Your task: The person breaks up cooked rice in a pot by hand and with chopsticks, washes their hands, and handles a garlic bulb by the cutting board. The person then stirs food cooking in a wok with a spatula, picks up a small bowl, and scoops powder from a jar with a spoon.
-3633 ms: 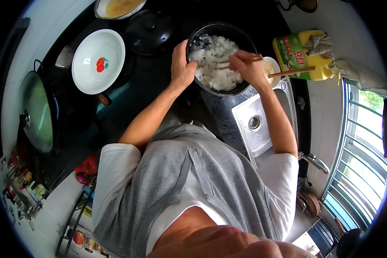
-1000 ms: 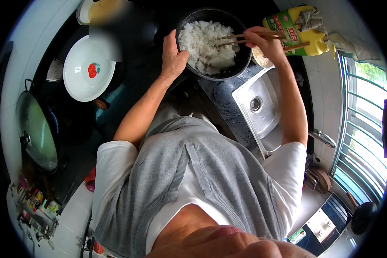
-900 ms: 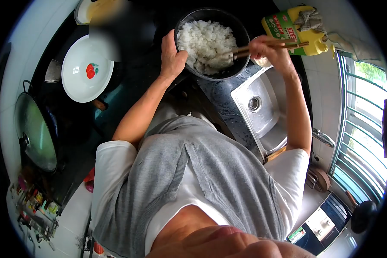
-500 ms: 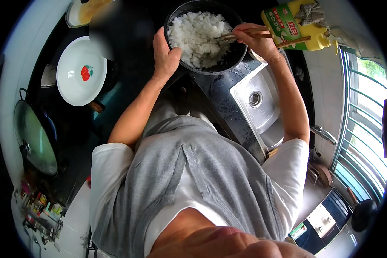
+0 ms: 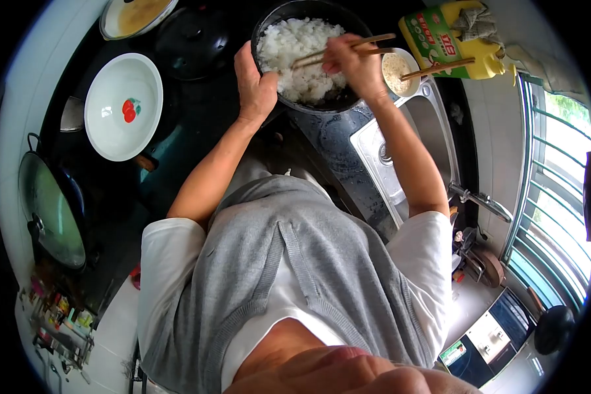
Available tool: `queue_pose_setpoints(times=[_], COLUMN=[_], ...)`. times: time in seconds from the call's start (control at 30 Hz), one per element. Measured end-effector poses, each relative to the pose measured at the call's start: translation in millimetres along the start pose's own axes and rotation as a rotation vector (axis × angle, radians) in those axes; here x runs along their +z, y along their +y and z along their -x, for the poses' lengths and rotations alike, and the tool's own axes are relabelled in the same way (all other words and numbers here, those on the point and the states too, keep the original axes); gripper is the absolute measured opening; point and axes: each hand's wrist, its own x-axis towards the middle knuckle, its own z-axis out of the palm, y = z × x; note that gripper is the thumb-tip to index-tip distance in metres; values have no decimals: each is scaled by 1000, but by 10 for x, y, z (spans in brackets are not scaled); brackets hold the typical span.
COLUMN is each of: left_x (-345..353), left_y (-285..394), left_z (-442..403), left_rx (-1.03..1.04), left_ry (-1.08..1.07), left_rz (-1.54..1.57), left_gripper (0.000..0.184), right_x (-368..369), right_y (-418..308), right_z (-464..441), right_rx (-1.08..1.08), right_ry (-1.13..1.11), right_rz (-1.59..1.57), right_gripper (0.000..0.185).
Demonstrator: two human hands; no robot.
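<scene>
A dark pot (image 5: 357,23) of white cooked rice (image 5: 294,41) stands at the top centre. My left hand (image 5: 257,87) grips its left rim, the thumb along the near side. In my right hand (image 5: 354,64), closed above the pot's right part, is a pair of wooden chopsticks (image 5: 376,39), their tips in the rice near the middle. Just right of that hand sits a small white bowl (image 5: 408,87) with a pale, grainy content. Another pair of chopsticks (image 5: 443,66) rests across its edge.
A white oval bowl (image 5: 105,131) with a red and green print stands at left. Behind it are a black lid (image 5: 194,43) and a dish of yellowish liquid (image 5: 138,14). The steel sink (image 5: 391,174) lies under my right forearm; a yellow jug (image 5: 450,39) stands at right.
My right hand has moved left with the chopsticks, their tips shifting from the rice's right side toward its middle. The small bowl now shows more fully. My left hand stays on the rim.
</scene>
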Motion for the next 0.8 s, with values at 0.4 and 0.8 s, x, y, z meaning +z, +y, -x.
queue_pose_setpoints(times=[0.4,0.8], left_x=[-18,-30], left_y=[-72,-57], left_z=[54,46], left_rx=[38,18], left_ry=[-66,-79], left_rz=[-78,-89], left_gripper=[55,56], right_x=[-255,-393], right_y=[-171,144], right_z=[277,192], right_rx=[184,2], right_ry=[-210,-186], right_rz=[415,360], right_gripper=[15,16])
